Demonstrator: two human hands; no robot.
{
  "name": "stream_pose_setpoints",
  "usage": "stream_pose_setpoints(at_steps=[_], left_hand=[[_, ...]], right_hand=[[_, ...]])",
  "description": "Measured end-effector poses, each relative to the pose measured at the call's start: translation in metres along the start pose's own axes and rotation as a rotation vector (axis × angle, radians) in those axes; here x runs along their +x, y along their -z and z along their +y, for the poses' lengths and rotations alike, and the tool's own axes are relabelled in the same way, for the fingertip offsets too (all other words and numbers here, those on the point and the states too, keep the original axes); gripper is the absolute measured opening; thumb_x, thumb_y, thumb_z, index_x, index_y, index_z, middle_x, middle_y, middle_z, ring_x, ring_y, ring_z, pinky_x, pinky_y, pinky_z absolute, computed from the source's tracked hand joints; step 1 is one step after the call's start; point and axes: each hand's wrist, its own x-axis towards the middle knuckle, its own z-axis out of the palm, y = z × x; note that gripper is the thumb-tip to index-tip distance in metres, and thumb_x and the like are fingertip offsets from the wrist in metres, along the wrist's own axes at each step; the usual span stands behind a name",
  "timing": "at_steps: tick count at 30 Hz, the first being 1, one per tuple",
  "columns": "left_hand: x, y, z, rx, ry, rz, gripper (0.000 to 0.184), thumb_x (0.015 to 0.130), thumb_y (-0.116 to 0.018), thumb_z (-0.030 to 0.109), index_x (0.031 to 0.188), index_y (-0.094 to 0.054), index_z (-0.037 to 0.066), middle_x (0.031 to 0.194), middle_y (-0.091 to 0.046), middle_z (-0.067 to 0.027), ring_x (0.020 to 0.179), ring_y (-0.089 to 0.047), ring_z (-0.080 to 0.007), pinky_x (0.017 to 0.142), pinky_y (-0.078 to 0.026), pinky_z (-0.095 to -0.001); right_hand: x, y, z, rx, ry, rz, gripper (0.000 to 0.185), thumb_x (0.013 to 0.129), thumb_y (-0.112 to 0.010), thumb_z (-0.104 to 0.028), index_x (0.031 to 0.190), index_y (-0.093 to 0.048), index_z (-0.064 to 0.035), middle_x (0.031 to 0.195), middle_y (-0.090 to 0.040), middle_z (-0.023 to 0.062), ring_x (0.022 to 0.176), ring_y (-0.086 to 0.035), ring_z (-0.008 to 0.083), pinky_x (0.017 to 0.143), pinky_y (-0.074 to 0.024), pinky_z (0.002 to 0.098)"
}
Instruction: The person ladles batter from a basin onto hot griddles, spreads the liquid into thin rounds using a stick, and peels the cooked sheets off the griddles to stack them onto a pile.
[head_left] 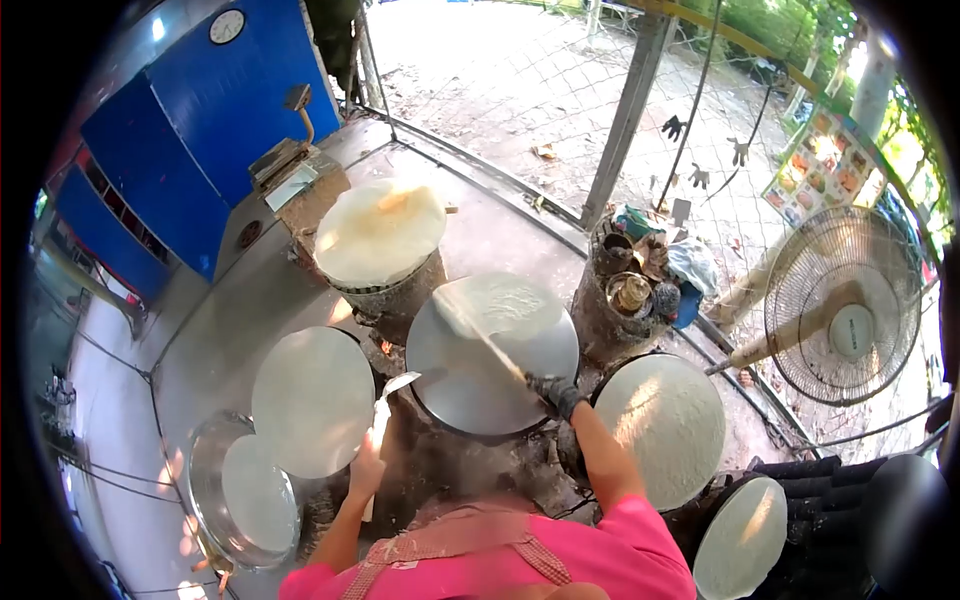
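My right hand point(555, 394), in a dark glove, is closed round a long wooden stick point(490, 345). The stick slants across a large round griddle point(480, 390), its far end over a pale, wet layer of batter point(510, 305) on the upper part of the surface. Bare and closed, my left hand point(368, 468) grips a long-handled ladle point(381, 425) coated in white. The ladle's metal head lies near the griddle's left edge; I cannot tell if it touches. Just left of that hand is a round, batter-covered griddle point(313, 400).
A metal basin point(205, 440) with white liquid stands at lower left. Batter-covered rounds lie at the right point(662, 430) and lower right point(740, 540). Ahead are a covered drum point(385, 235), a clutter-topped drum point(610, 320), a wire fence point(500, 75) and a fan point(845, 310).
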Motion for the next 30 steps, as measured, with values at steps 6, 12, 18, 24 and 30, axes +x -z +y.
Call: stream_pose_setpoints(at_steps=[6, 12, 18, 24, 30], left_hand=[[-0.056, 0.010, 0.042, -0.343, 0.309, 0.020, 0.075, 0.064, -0.044, -0.005, 0.133, -0.022, 0.017, 0.056, -0.046, -0.0053, 0.036, -0.041, -0.0121, 0.032, -0.034, -0.0255], [-0.087, 0.010, 0.032, -0.583, 0.348, -0.055, 0.076, 0.066, -0.042, -0.006, 0.133, -0.018, 0.019, 0.057, -0.044, -0.0044, 0.033, -0.036, -0.0112, 0.029, -0.031, -0.0246], [-0.117, 0.008, 0.027, -0.645, 0.562, 0.023, 0.066, 0.073, -0.042, -0.005, 0.131, -0.021, 0.019, 0.057, -0.039, -0.0024, 0.037, -0.033, -0.0093, 0.033, -0.029, -0.0243], [-0.137, 0.001, 0.007, -0.710, 0.537, 0.065, 0.056, 0.075, -0.046, -0.004, 0.125, -0.030, 0.014, 0.059, -0.035, -0.0008, 0.040, -0.033, -0.0080, 0.036, -0.028, -0.0223], [-0.161, 0.000, -0.016, -0.712, 0.517, 0.079, 0.059, 0.073, -0.051, -0.006, 0.125, -0.032, 0.013, 0.061, -0.041, -0.0008, 0.045, -0.039, -0.0084, 0.038, -0.032, -0.0214]], right_hand=[[-0.018, 0.044, -0.069, 0.511, -0.232, 0.120, 0.020, 0.073, -0.064, -0.030, 0.078, -0.064, -0.0101, 0.050, -0.047, -0.0015, 0.036, -0.031, 0.0088, 0.035, -0.0323, 0.0264], [-0.018, 0.011, -0.034, 0.251, -0.092, -0.253, 0.021, 0.071, -0.066, -0.017, 0.091, -0.064, -0.0084, 0.076, -0.059, -0.0025, 0.057, -0.046, 0.0073, 0.047, -0.0393, 0.0233], [0.013, 0.047, -0.098, 0.270, -0.174, -0.085, 0.020, 0.074, -0.062, -0.027, 0.081, -0.065, -0.0087, 0.052, -0.049, 0.0005, 0.042, -0.045, 0.0104, 0.035, -0.0320, 0.0252], [0.001, 0.031, -0.047, -0.118, 0.109, -0.456, 0.023, 0.074, -0.062, -0.018, 0.094, -0.063, -0.0089, 0.080, -0.058, 0.0020, 0.065, -0.049, 0.0114, 0.055, -0.0397, 0.0263], [0.029, 0.030, -0.099, -0.020, -0.035, -0.237, 0.021, 0.071, -0.065, -0.023, 0.087, -0.063, -0.0086, 0.072, -0.054, 0.0030, 0.058, -0.046, 0.0130, 0.050, -0.0383, 0.0262]])
